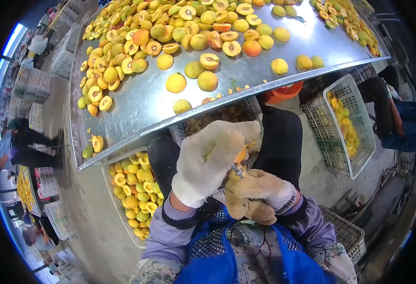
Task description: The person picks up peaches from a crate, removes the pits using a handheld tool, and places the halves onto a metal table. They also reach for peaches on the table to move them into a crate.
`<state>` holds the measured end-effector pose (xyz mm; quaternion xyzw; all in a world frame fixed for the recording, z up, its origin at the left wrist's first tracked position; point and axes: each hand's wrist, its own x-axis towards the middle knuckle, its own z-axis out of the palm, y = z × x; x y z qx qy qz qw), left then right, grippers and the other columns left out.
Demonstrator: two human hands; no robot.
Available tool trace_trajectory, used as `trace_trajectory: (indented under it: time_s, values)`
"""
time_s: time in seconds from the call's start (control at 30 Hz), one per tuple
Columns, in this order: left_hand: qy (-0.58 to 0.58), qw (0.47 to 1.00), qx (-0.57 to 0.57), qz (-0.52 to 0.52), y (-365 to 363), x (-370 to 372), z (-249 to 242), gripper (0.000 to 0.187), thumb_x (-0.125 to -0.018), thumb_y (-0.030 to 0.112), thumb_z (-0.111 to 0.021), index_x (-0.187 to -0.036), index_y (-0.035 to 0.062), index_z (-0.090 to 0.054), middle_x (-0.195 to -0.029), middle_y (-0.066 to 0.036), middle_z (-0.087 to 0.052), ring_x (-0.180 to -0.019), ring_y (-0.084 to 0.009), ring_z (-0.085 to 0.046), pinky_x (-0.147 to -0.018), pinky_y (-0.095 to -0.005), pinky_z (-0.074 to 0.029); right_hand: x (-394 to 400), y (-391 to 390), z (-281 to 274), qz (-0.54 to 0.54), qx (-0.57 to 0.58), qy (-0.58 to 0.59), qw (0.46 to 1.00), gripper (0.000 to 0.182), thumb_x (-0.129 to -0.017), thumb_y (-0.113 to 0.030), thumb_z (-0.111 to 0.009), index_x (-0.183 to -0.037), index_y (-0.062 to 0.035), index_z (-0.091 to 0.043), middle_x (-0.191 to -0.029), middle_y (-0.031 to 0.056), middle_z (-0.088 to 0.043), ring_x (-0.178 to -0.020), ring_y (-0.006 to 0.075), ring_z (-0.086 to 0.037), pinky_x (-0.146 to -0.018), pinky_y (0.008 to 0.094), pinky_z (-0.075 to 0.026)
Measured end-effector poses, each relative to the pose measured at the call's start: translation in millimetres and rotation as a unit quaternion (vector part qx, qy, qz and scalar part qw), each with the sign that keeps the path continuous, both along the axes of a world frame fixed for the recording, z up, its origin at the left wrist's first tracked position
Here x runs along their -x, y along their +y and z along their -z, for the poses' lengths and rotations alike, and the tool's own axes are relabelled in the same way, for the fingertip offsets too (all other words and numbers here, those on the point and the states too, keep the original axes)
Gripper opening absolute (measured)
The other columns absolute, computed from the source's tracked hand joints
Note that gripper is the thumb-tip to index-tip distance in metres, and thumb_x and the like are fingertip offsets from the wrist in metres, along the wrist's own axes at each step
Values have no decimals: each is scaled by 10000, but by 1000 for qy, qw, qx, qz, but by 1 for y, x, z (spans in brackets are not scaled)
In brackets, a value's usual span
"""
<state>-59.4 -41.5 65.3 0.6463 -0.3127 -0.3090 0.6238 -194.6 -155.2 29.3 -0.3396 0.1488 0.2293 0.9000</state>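
In front of my lap, both hands work close together in cloth gloves. My left hand (207, 158), in a whitish glove, is closed around a yellow peach (240, 155), mostly hidden by the fingers. My right hand (257, 191), its glove stained brown, is wrapped round a small tool with a metal tip (237, 171). The tip points up at the peach, and the handle is hidden in the fist. Beyond my hands, a metal table (137, 118) bears many whole and halved yellow peaches (175, 83).
Left of my legs stands a crate of peach halves (134, 201). A crate with brown pits or scraps (217, 116) sits under the table edge. To the right are an orange bucket (283, 93) and a crate of peach pieces (328, 137), near another person's legs (376, 102).
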Motion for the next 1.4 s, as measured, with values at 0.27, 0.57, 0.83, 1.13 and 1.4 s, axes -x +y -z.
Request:
trace_trajectory:
  time_s: [0.27,0.57,0.83,1.13,1.4]
  values:
    - [-87,996,-27,1,-8,-3,-9,332,-966,286,-549,-1069,-1,-680,-933,-127,-687,-830,-224,-664,-752,-299,-506,4,-5,-2,37,-85,1,996,293,-964,-273,-593,-1045,6,-630,-882,53,-658,-754,106,-610,-661,232,-496]
    - [-279,959,33,-37,-18,-1,8,250,-899,209,-619,-1111,88,-672,-944,-115,-668,-837,-292,-667,-723,-342,-529,11,-7,12,58,-195,17,979,289,-945,-267,-594,-1040,4,-619,-910,73,-649,-804,140,-615,-745,263,-502]
    - [-36,999,-38,10,-25,-3,12,285,-957,281,-567,-1074,38,-660,-919,-102,-661,-768,-247,-638,-714,-315,-497,11,-11,7,91,-84,47,991,285,-974,-255,-552,-1076,4,-616,-940,63,-645,-814,134,-615,-762,250,-502]
    - [-289,948,136,3,-33,-8,22,294,-962,243,-565,-1121,11,-652,-939,-98,-669,-806,-185,-637,-728,-294,-504,6,-7,11,83,-236,-12,968,270,-969,-266,-543,-875,-18,-592,-773,54,-596,-675,138,-561,-633,251,-466]
    - [143,983,84,81,-32,-2,18,246,-935,134,-562,-1112,-5,-660,-1036,-119,-677,-803,-150,-625,-730,-285,-508,11,-7,2,112,-334,62,934,329,-943,-334,-574,-818,-30,-595,-704,47,-589,-594,126,-541,-574,251,-447]
